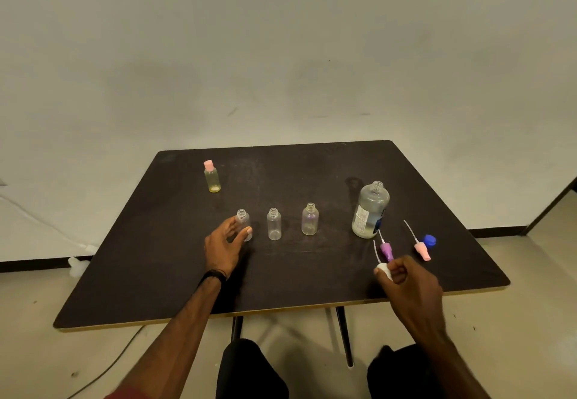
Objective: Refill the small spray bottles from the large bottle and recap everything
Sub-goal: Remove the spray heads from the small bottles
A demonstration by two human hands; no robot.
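Observation:
Three small clear bottles stand uncapped in a row on the dark table (156, 273). My left hand (223, 244) grips the left one (243, 222); the middle one (274, 224) and the right one (310, 220) stand free. The large bottle (370, 211) stands open to the right, part full of clear liquid. My right hand (409, 286) pinches a white spray cap (384, 270) with its thin tube pointing up. A purple spray cap (386, 250) and a pink spray cap (422, 250) lie on the table beside it. A blue cap (430, 240) lies next to the pink one.
A small yellowish bottle with a pink cap (212, 177) stands at the table's back left. The pale wall rises right behind the table. My knees show below the near edge, and a cable runs over the floor at the left.

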